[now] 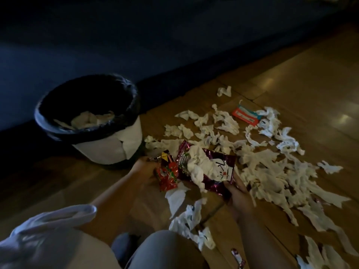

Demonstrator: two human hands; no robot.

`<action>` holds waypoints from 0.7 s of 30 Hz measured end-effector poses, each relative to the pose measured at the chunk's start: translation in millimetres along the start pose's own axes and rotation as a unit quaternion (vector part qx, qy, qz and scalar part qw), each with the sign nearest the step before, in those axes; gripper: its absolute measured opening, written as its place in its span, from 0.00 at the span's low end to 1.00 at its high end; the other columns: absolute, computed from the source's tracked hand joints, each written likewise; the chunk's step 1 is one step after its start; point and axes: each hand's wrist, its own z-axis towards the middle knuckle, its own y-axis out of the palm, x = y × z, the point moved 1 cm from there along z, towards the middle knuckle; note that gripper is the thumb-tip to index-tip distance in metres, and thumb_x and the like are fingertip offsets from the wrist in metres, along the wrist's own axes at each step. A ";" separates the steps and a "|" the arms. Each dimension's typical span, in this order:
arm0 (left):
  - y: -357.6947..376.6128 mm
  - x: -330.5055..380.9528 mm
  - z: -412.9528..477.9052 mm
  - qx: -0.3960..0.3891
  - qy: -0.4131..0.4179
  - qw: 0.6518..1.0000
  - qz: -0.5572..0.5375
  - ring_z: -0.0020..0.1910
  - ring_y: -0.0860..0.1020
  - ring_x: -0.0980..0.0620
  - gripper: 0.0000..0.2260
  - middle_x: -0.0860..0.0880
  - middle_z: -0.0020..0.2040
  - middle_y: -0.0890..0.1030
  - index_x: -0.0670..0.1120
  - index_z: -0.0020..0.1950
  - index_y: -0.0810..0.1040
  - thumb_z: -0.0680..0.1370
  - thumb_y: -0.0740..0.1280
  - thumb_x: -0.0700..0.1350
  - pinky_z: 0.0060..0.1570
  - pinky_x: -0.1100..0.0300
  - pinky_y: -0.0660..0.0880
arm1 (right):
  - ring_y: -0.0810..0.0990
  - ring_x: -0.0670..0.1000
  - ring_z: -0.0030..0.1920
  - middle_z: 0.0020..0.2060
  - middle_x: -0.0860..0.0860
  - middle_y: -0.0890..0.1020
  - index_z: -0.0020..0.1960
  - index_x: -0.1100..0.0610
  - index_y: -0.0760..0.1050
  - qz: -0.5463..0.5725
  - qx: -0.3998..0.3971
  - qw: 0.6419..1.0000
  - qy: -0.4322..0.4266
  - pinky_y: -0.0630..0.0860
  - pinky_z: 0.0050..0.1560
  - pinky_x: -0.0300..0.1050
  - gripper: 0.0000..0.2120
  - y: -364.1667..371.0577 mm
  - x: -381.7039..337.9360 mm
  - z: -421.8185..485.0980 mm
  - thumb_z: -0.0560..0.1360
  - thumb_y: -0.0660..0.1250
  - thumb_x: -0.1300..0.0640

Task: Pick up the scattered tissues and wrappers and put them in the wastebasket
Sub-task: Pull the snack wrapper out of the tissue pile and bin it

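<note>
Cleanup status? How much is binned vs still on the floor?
Early. Done: a little tissue sits in the wastebasket. In hand: left hand grips a red wrapper; right hand holds a purple wrapper with a wad on it. Left: most tissues still cover the floor, plus a red-teal wrapper.

White short sleeve (58,220) on the left arm, loose, creased, hem rolled in a thick fold; same white cloth across the chest below; forearms (108,197) bare past the hem; left grip (143,167) and right grip (240,193) bare; pale grey trouser leg (167,249), plain cloth.
</note>
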 end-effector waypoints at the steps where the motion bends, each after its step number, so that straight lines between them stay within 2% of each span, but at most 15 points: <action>1: -8.3 7.8 -2.0 -0.001 -0.001 1.000 -0.016 0.40 0.77 0.49 0.14 0.43 0.45 0.78 0.38 0.63 0.73 0.77 0.62 0.34 0.32 0.60 0.74 | 0.77 0.56 0.60 0.62 0.54 0.78 0.63 0.49 0.74 -0.007 -0.013 1.000 -0.002 0.73 0.63 0.60 0.21 11.4 -4.5 -0.2 0.75 0.62 0.68; 3: -25.3 25.8 -7.0 0.003 0.006 0.999 -0.036 0.47 0.79 0.46 0.14 0.42 0.51 0.78 0.40 0.64 0.72 0.78 0.61 0.35 0.34 0.59 0.76 | 0.77 0.55 0.61 0.63 0.54 0.77 0.62 0.47 0.75 -0.037 -0.030 0.999 -0.017 0.74 0.62 0.58 0.20 36.9 -15.7 -0.7 0.76 0.63 0.66; 5: -42.1 45.1 -11.6 0.011 0.022 0.998 -0.059 0.57 0.76 0.42 0.15 0.40 0.60 0.76 0.40 0.65 0.71 0.79 0.60 0.36 0.45 0.54 0.77 | 0.79 0.53 0.57 0.62 0.53 0.77 0.63 0.45 0.74 -0.047 -0.038 0.998 -0.028 0.78 0.53 0.52 0.21 65.1 -29.7 -2.5 0.76 0.63 0.65; 6: -49.8 55.5 -15.6 0.020 0.029 0.997 -0.074 0.58 0.76 0.42 0.14 0.40 0.61 0.75 0.40 0.65 0.71 0.79 0.58 0.36 0.48 0.53 0.76 | 0.80 0.53 0.53 0.60 0.53 0.78 0.65 0.47 0.72 -0.035 -0.043 0.998 -0.023 0.79 0.48 0.50 0.21 78.7 -37.6 -3.5 0.76 0.62 0.66; 8: -65.1 76.7 -22.0 0.053 0.041 0.992 -0.109 0.54 0.76 0.44 0.12 0.40 0.59 0.76 0.37 0.62 0.72 0.79 0.58 0.35 0.49 0.53 0.76 | 0.80 0.52 0.47 0.56 0.54 0.77 0.66 0.51 0.70 -0.023 -0.071 0.997 -0.020 0.81 0.41 0.48 0.21 107.4 -54.3 -8.8 0.77 0.60 0.67; 11: -92.8 104.2 -31.3 0.103 0.052 0.980 -0.161 0.45 0.77 0.47 0.12 0.41 0.49 0.78 0.36 0.61 0.73 0.78 0.61 0.33 0.46 0.53 0.77 | 0.80 0.53 0.49 0.59 0.56 0.77 0.67 0.51 0.70 -0.012 -0.098 0.995 -0.027 0.82 0.35 0.43 0.22 149.4 -73.4 -13.4 0.77 0.59 0.69; 13: -116.2 115.1 -34.8 0.124 0.051 0.974 -0.184 0.45 0.77 0.47 0.12 0.43 0.46 0.77 0.37 0.61 0.72 0.77 0.62 0.34 0.48 0.53 0.77 | 0.79 0.55 0.50 0.60 0.55 0.76 0.67 0.49 0.70 -0.004 -0.101 0.995 -0.021 0.82 0.34 0.43 0.24 179.5 -81.7 -17.1 0.76 0.59 0.69; 16: -152.8 122.6 -35.5 0.165 0.045 0.958 -0.229 0.48 0.78 0.45 0.14 0.41 0.47 0.77 0.37 0.62 0.70 0.77 0.64 0.34 0.49 0.52 0.78 | 0.79 0.54 0.48 0.61 0.55 0.76 0.67 0.48 0.70 -0.025 -0.133 0.990 -0.031 0.81 0.32 0.43 0.24 227.3 -85.9 -23.9 0.77 0.59 0.69; 18: -176.4 124.2 -30.9 0.196 0.048 0.945 -0.256 0.46 0.78 0.45 0.15 0.40 0.47 0.78 0.36 0.63 0.69 0.77 0.64 0.35 0.45 0.53 0.78 | 0.80 0.53 0.48 0.60 0.56 0.77 0.67 0.48 0.70 -0.031 -0.150 0.988 -0.033 0.80 0.30 0.41 0.24 258.0 -83.4 -27.2 0.77 0.59 0.68; 21: -209.0 118.4 -15.4 0.232 0.072 0.908 -0.342 0.49 0.78 0.45 0.20 0.38 0.58 0.77 0.36 0.68 0.67 0.76 0.64 0.34 0.46 0.57 0.77 | 0.81 0.54 0.48 0.58 0.56 0.78 0.68 0.48 0.69 -0.042 -0.156 0.986 -0.028 0.81 0.33 0.43 0.24 299.6 -75.9 -26.8 0.77 0.60 0.68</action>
